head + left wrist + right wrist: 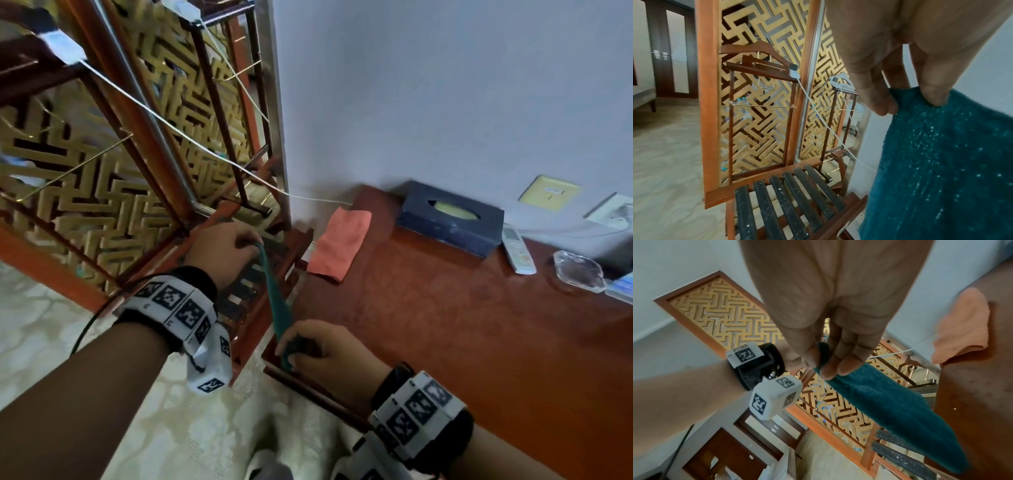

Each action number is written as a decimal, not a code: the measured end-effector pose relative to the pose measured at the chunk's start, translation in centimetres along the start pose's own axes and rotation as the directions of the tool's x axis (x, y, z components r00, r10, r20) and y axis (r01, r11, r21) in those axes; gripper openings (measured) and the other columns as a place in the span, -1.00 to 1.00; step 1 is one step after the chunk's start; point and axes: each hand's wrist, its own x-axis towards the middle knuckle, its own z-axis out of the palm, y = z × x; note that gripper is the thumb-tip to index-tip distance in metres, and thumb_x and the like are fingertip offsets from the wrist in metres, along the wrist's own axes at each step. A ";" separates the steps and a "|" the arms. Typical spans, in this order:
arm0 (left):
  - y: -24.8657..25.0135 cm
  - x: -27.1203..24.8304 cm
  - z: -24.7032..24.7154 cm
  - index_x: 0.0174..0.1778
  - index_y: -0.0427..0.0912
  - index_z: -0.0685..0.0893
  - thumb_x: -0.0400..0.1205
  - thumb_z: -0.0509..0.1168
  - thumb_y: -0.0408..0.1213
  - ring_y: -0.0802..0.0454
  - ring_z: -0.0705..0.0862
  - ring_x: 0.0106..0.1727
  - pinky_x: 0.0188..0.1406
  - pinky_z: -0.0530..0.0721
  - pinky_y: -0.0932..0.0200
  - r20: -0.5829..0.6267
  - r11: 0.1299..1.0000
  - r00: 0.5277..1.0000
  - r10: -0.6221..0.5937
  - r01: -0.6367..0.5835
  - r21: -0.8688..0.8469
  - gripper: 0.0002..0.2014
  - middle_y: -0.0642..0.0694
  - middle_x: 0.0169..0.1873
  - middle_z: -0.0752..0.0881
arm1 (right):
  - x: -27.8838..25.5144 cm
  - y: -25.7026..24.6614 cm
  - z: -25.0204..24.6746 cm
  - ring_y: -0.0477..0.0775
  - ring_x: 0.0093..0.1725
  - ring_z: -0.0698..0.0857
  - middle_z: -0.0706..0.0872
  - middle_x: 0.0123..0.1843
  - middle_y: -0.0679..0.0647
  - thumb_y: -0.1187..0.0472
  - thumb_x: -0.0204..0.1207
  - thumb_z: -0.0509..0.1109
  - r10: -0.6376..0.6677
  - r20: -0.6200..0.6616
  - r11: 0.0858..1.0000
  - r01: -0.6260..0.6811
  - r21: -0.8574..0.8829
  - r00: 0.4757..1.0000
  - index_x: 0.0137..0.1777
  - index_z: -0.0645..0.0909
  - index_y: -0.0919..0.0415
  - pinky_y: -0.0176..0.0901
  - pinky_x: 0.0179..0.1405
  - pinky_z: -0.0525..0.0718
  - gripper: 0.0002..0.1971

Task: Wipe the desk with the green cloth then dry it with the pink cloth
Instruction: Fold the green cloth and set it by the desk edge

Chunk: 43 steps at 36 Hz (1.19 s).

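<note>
The left hand (pixel 222 248) pinched one end of the green cloth (pixel 278 310), and the right hand (pixel 318 346) pinched the other end. The cloth hung stretched between them, off the bench's (pixel 462 335) corner at about 9 o'clock. The pink cloth (pixel 339 241) lay on the bench at about 11 o'clock, its near end hanging over the side. It could slide off if a wipe bumped it. The green cloth could snag on the slatted rack (pixel 789 203) below. No writing could be read anywhere.
</note>
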 end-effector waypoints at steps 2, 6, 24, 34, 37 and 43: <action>0.4 1.3 0.5 -0.12 -0.08 0.74 0.57 0.36 -0.38 0.09 0.63 -0.08 -0.07 0.50 0.26 0.019 0.999 0.999 0.030 -0.030 -0.021 -0.89 0.02 -0.14 0.71 | 0.9 0.3 0.1 -0.27 0.01 0.65 0.70 -0.01 -0.15 0.39 0.51 0.36 0.014 -0.022 0.999 -0.013 0.046 1.000 0.06 0.70 0.13 -0.40 0.09 0.59 -0.79; 1.6 3.9 2.9 -0.08 -0.12 0.78 0.56 0.36 -0.39 0.11 0.61 -0.01 0.03 0.45 0.33 0.137 0.991 0.982 0.131 -0.132 0.002 -0.87 -0.01 -0.07 0.72 | 1.5 1.8 0.0 -0.42 -0.17 0.60 0.64 -0.16 -0.29 0.31 0.51 0.42 0.138 -0.095 0.988 -0.130 0.084 0.986 0.03 0.67 0.05 -0.58 -0.10 0.51 -0.83; 2.4 8.2 20.3 0.08 -0.23 0.77 0.57 0.40 -0.32 0.00 0.66 0.16 0.19 0.52 0.27 0.545 0.948 0.778 0.313 -0.221 -0.229 -0.81 -0.09 0.08 0.75 | -2.5 12.9 4.0 -0.06 -0.21 0.66 0.69 -0.24 -0.08 0.32 0.38 0.43 0.772 -0.515 0.591 -0.719 0.367 0.372 -0.16 0.54 0.00 -0.51 -0.43 0.47 -0.80; -1.4 10.8 18.7 -0.01 -0.24 0.78 0.52 0.21 -0.65 0.16 0.62 -0.06 -0.27 0.36 0.72 0.480 0.955 0.829 0.289 -0.218 -0.198 -0.67 0.00 -0.13 0.72 | 2.2 11.2 7.1 -0.16 -0.32 0.61 0.69 -0.27 -0.04 0.39 0.30 0.46 0.636 -0.571 0.747 -0.600 0.288 0.518 -0.19 0.50 -0.01 -0.42 -0.38 0.45 -0.71; -3.2 11.4 17.9 0.00 -0.23 0.79 0.52 0.23 -0.63 0.06 0.69 0.02 -0.12 0.42 0.55 0.499 0.955 0.815 0.295 -0.233 -0.184 -0.68 -0.09 -0.03 0.78 | 4.1 10.8 8.5 -0.04 -0.25 0.63 0.69 -0.23 0.03 0.42 0.25 0.38 0.600 -0.547 0.782 -0.572 0.247 0.584 -0.18 0.51 0.06 -0.34 -0.33 0.48 -0.74; -7.0 12.0 17.3 -0.03 -0.21 0.79 0.50 0.23 -0.63 0.01 0.70 0.08 0.06 0.52 0.35 0.517 0.971 0.824 0.231 -0.159 -0.181 -0.68 -0.11 0.00 0.79 | 7.3 10.0 10.5 0.03 -0.17 0.63 0.68 -0.13 0.03 0.37 0.24 0.34 0.584 -0.435 0.805 -0.559 0.200 0.685 -0.07 0.53 0.14 -0.07 -0.17 0.58 -0.74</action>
